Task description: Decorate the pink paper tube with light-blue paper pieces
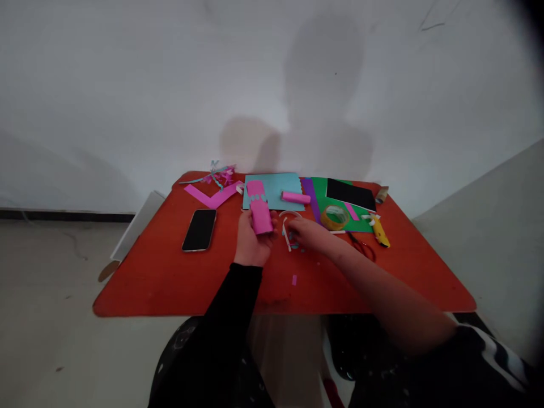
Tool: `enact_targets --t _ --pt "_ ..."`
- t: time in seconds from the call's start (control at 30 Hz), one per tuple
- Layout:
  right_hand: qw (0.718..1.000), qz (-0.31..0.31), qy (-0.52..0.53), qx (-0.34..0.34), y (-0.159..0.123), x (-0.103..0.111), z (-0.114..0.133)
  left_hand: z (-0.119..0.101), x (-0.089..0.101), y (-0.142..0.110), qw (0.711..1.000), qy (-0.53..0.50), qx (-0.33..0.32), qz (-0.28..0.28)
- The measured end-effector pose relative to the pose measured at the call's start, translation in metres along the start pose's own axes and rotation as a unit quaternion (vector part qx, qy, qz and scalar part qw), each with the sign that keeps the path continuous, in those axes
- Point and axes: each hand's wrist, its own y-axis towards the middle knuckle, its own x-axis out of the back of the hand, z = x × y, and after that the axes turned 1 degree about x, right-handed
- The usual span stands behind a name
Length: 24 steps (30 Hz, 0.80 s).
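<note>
My left hand [254, 241] is wrapped round a pink paper tube [261, 218] with a band of light blue dots near its upper end. The tube tilts up and away over the table. To its right, my right hand [303, 232] reaches down with bent fingers drawn together. Its fingertips are over small blue and pink paper bits [294, 245]; whether they grip one is hidden. A narrow white strip [286, 235] lies beside these fingers. Behind both hands, a smaller pink paper roll [296, 197] rests on a light blue sheet [276, 183].
On the red table [170, 289] lie a phone [199, 229], a pink V-shaped paper [212, 199], paper shreds [221, 174], a tape roll [335, 217], green paper [321, 192], a black panel [351, 194], scissors [363, 247] and a yellow cutter [379, 231]. A wall stands behind.
</note>
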Motion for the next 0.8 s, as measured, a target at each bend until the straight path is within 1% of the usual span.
enact_targets --t 0.03,0.1,0.17,0.23,0.3,0.37,0.43,0.5,0.57,0.7,0.8 --pt "0.999 -0.02 0.024 -0.021 -0.002 0.002 -0.001 0.001 0.0 0.0 1.0 0.006 0.003 -0.002" --pt "0.991 -0.079 0.087 -0.064 -0.011 0.008 -0.002 0.005 0.001 0.0 1.0 0.027 0.007 -0.004" --pt "0.969 -0.153 0.164 -0.101 -0.025 0.018 -0.001 0.011 0.002 0.001 0.999 0.048 0.012 0.003" --pt "0.944 -0.215 0.222 -0.11 -0.042 0.028 0.003 0.019 0.003 0.001 0.997 0.067 0.019 0.015" --pt "0.929 -0.251 0.253 -0.105 -0.058 0.037 0.011 0.029 0.002 0.001 0.995 0.094 0.025 0.019" --pt "0.922 -0.27 0.263 -0.092 -0.07 0.043 0.019 0.042 0.001 -0.001 0.991 0.133 0.028 0.017" --pt "0.918 -0.281 0.265 -0.09 -0.077 0.045 0.025 0.054 0.0 -0.002 0.984 0.179 0.017 0.02" --pt "0.916 -0.285 0.268 -0.091 -0.079 0.042 0.025 0.065 0.0 -0.002 0.976 0.217 -0.001 0.028" --pt "0.913 -0.284 0.276 -0.094 -0.078 0.037 0.019 0.073 0.001 0.0 0.97 0.239 -0.018 0.035" --pt "0.895 -0.3 0.316 -0.094 -0.07 0.026 0.005 0.077 0.001 0.003 0.961 0.266 -0.057 0.057" --pt "0.872 -0.302 0.38 -0.066 -0.067 0.021 0.002 0.077 -0.002 0.001 0.951 0.295 -0.082 0.044"
